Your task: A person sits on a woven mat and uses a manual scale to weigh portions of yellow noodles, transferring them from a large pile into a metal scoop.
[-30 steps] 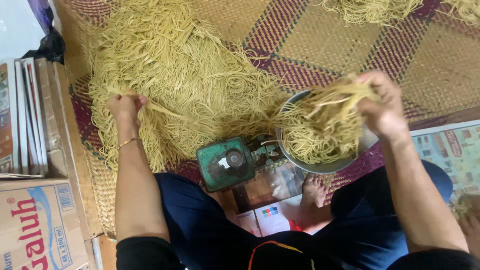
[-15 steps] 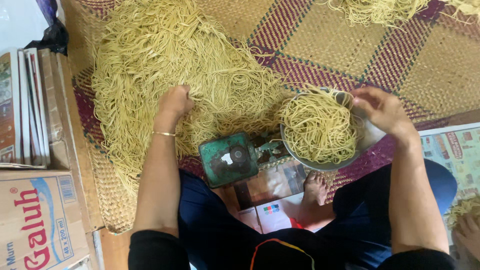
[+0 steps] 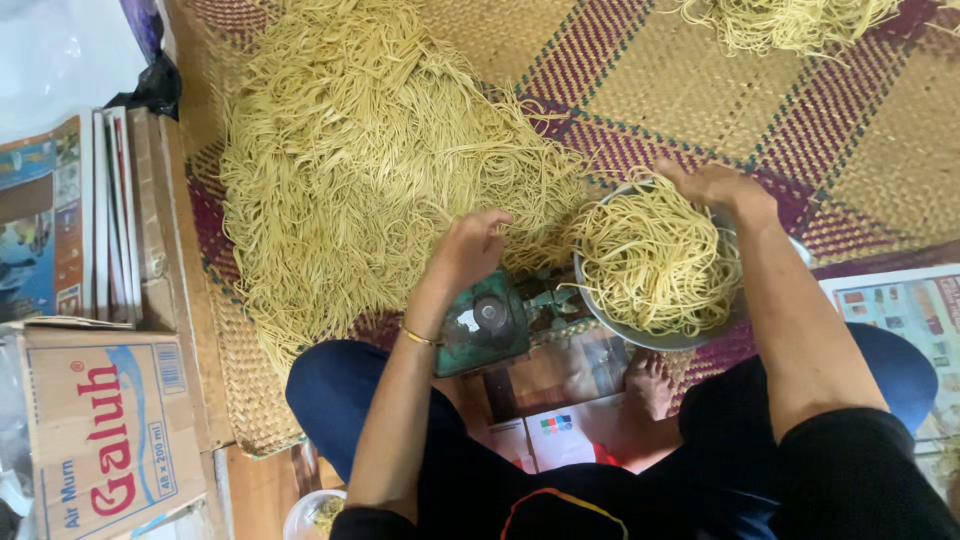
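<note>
Thin yellow noodles [image 3: 655, 258] fill the metal bowl [image 3: 640, 335]; right hand [image 3: 715, 185] rests loose on them, left hand [image 3: 470, 250] pinches strands at the heap [image 3: 360, 170] edge.

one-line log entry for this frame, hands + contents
left hand: on noodle pile | right hand: on noodles in metal bowl | green scale: under bowl

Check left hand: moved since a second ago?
Yes. The left hand went from the big yellow noodle pile's left edge rightward, now just above the green metal scale.
</note>
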